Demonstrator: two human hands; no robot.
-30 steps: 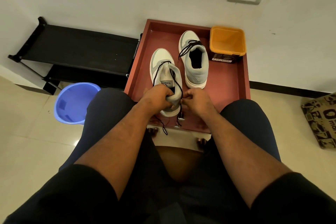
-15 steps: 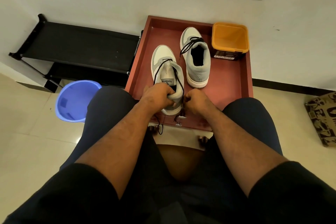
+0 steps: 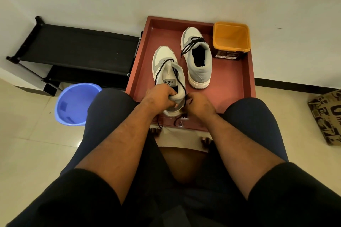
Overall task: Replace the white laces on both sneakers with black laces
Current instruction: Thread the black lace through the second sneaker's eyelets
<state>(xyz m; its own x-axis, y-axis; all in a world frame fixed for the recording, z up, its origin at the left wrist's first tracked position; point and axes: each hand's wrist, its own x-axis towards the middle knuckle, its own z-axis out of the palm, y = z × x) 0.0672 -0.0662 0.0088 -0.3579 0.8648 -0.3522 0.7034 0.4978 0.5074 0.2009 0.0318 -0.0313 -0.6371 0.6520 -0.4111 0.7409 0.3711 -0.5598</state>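
Two grey-and-white sneakers stand on a red tray [image 3: 234,83], toes toward the wall. The near sneaker [image 3: 167,68] has its tongue pulled up, and a black lace [image 3: 159,72] runs loosely down both of its sides. My left hand [image 3: 159,97] grips the heel collar of this sneaker. Just right of the heel, my right hand [image 3: 198,104] is closed on the black lace; the lace ends dangle over the tray's front edge. The far sneaker [image 3: 198,61] carries a black lace tied loosely at its top. No white laces are in view.
An orange square tub [image 3: 231,37] stands in the tray's back right corner. A blue plastic bin [image 3: 73,104] sits on the floor at left, before a black low rack [image 3: 77,49]. A patterned box [image 3: 326,116] lies at right. My knees flank the tray.
The view has drifted slightly. My hands stay at the near sneaker's heel, and the dangling lace ends have shifted a little.
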